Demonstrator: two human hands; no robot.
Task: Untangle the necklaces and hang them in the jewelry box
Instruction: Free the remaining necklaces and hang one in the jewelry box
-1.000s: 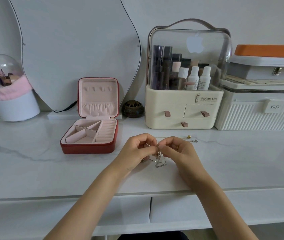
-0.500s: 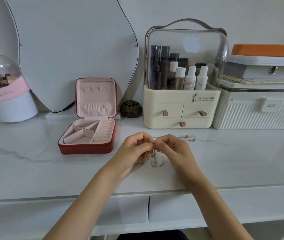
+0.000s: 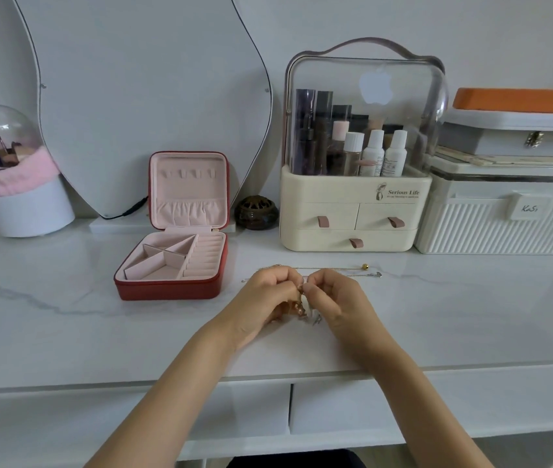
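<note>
Necklaces point(image 3: 302, 304) hang tangled at mid-frame, just above the tabletop point(image 3: 66, 315), pinched between the fingers of the left hand point(image 3: 268, 298) and right hand point(image 3: 332, 298). Pulling hard could tighten the knot or snap a chain. Red jewelry box point(image 3: 170, 265) sits open, left of centre.

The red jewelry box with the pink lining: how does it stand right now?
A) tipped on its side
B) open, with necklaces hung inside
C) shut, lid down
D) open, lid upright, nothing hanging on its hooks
D: the red jewelry box with the pink lining stands open, its lid upright and the hooks bare.
</note>
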